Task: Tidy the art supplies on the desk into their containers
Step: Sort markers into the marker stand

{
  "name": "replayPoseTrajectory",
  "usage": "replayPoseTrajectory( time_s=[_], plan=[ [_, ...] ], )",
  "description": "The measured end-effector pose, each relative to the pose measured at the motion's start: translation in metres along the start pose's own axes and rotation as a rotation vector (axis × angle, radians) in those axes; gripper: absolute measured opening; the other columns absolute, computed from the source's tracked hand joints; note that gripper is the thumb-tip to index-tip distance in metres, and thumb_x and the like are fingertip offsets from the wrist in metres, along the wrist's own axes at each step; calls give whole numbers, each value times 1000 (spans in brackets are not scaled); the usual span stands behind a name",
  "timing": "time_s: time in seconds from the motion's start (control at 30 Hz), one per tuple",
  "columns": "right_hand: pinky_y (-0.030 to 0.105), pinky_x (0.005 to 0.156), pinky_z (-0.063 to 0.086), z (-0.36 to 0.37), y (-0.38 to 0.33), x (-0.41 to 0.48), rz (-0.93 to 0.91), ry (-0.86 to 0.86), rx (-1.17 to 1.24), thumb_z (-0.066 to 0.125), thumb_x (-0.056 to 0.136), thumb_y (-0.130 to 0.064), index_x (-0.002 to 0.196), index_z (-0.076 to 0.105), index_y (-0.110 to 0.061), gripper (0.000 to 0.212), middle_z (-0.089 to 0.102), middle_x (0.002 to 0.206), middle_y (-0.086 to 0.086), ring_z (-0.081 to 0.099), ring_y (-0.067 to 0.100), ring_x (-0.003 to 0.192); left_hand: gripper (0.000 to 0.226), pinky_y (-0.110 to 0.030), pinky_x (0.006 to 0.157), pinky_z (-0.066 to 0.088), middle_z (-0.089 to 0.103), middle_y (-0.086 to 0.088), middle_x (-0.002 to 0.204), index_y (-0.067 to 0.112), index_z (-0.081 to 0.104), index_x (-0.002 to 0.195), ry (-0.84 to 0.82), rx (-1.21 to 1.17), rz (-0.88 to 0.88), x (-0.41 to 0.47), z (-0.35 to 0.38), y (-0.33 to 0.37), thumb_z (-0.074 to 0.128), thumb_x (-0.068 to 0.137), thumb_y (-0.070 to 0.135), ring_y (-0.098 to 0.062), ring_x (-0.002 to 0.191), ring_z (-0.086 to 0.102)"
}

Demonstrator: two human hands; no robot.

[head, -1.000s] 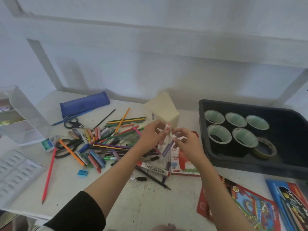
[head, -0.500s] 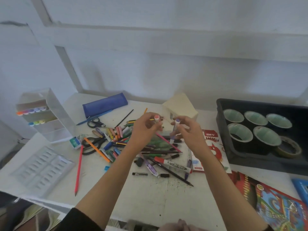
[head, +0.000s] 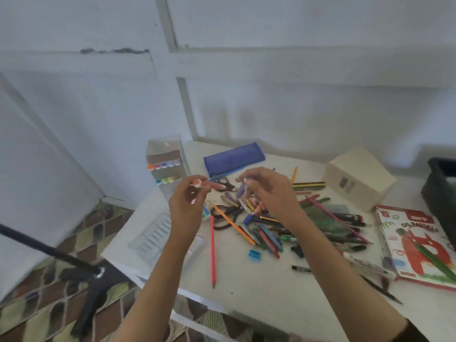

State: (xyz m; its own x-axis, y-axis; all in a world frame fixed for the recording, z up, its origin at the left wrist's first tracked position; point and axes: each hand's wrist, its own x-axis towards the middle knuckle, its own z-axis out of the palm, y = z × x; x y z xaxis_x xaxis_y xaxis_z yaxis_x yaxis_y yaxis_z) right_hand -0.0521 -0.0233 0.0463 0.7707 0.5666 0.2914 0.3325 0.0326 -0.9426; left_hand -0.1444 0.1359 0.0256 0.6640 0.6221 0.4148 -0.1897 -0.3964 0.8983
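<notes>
My left hand (head: 187,206) pinches a marker with an orange-red cap (head: 198,183), held up above the desk's left part. My right hand (head: 269,191) grips a purple-capped marker (head: 241,190) just to the right of it. Behind the left hand stands a clear marker case (head: 165,166) with two rows of coloured marker ends showing. Under and right of my hands lies a heap of pencils, crayons and pens (head: 271,225), with scissors (head: 223,182) and a blue pencil pouch (head: 233,157) further back.
A clear plastic tray (head: 153,235) lies at the desk's left edge. A pink pencil (head: 212,250) and blue sharpener (head: 254,254) lie near the front. A cream box (head: 357,177), an oil pastels box (head: 417,245) and a dark bin (head: 441,193) sit right.
The view has swung left, bringing the marker case behind my hands. Both hands, each with its marker, have moved left across the desk and apart from each other.
</notes>
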Motion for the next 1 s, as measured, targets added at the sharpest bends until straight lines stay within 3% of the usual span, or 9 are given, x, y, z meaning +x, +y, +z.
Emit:
replayPoseTrajectory(
  time_s=[0.17,0.3,0.4,0.53,0.67,0.73,0.83,0.9,1.0],
  plan=[
    [23,67,52,66,-8,19,-95,-57,88,52,93,-1,96,64,-16,19,71,92,11,68,18,72,25,-31,81,54,68,2,94,23,62,92,122,87,55,14,-54,-22,64,87,-1,-20,89,66],
    [20,76,53,99,-7,37,-136,-57,-12,55,91,-1,101,64,-15,19,69,90,-6,69,7,79,29,-15,77,50,64,10,94,25,63,97,85,190,184,33,-73,-28,65,86,-2,-4,87,61],
    [22,78,53,113,1,49,-123,-63,-103,57,91,-4,98,62,-21,20,66,84,-11,67,4,79,17,-16,66,48,64,11,92,18,67,94,20,291,142,47,-72,-41,67,85,4,-4,78,58],
    [12,72,49,127,18,64,-104,-97,-226,57,90,-2,97,63,-13,15,64,84,-4,63,-2,73,23,-17,59,45,69,10,102,27,70,101,-70,605,207,59,-69,-59,73,82,14,-10,74,62],
    [25,71,48,136,36,76,-242,-114,-488,54,90,-1,100,62,-5,14,58,101,4,57,14,77,25,-29,50,49,72,-2,84,19,70,99,-142,815,285,65,-67,-67,78,76,11,-27,63,67],
    [33,59,49,139,40,80,-331,-79,-722,57,88,-5,104,63,-7,17,60,102,8,60,26,72,22,-34,57,51,72,-7,88,18,69,105,-174,846,233,70,-66,-67,71,83,15,-33,70,67],
    [21,39,32,141,37,83,-439,-57,-964,71,73,3,105,65,-11,35,68,91,4,56,24,46,23,-34,72,49,70,-5,106,23,64,116,-222,889,125,75,-64,-65,56,95,26,-31,91,66],
    [19,37,30,143,35,85,-471,-74,-1041,72,68,7,109,65,-10,45,69,87,3,53,22,42,24,-33,78,49,68,-2,111,24,62,118,-224,905,72,78,-63,-64,52,96,29,-29,96,64],
    [25,39,36,147,32,89,-420,-105,-1084,65,76,6,114,62,-7,40,69,84,8,56,25,45,24,-34,82,49,68,-4,111,23,62,118,-224,882,-11,82,-59,-64,52,96,27,-28,98,64]
  ],
)
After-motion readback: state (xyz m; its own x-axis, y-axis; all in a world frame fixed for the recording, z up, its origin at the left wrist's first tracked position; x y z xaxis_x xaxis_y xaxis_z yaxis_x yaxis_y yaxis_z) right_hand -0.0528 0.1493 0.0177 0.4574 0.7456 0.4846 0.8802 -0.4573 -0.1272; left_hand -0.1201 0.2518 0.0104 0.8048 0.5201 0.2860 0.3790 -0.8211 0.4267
